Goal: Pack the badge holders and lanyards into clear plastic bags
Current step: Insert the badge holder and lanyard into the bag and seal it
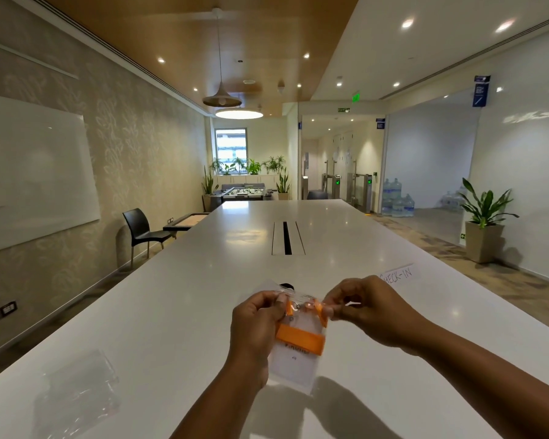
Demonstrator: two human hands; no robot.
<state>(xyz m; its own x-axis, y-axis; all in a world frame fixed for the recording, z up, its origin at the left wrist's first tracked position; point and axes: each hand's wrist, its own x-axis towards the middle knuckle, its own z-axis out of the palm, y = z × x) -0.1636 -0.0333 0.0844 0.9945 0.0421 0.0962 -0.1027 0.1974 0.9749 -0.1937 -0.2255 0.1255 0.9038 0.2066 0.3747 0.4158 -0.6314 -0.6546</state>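
Sealing looks like the step in hand: both hands hold a clear plastic bag just above the white surface, at 6 o'clock in view. Left hand and right hand have fingers clamped on its top edge; pinch evenly across. Inside, an orange lanyard wraps a pale badge holder. Spare bags lie at 8 o'clock.

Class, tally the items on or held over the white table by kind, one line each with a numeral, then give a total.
Clear bag holding a badge holder and orange lanyard, pinched at its top by the left hand and right hand: 1
Stack of empty clear bags, exact number unclear: 1
Paper sign reading CHECK-IN: 1
Total: 3
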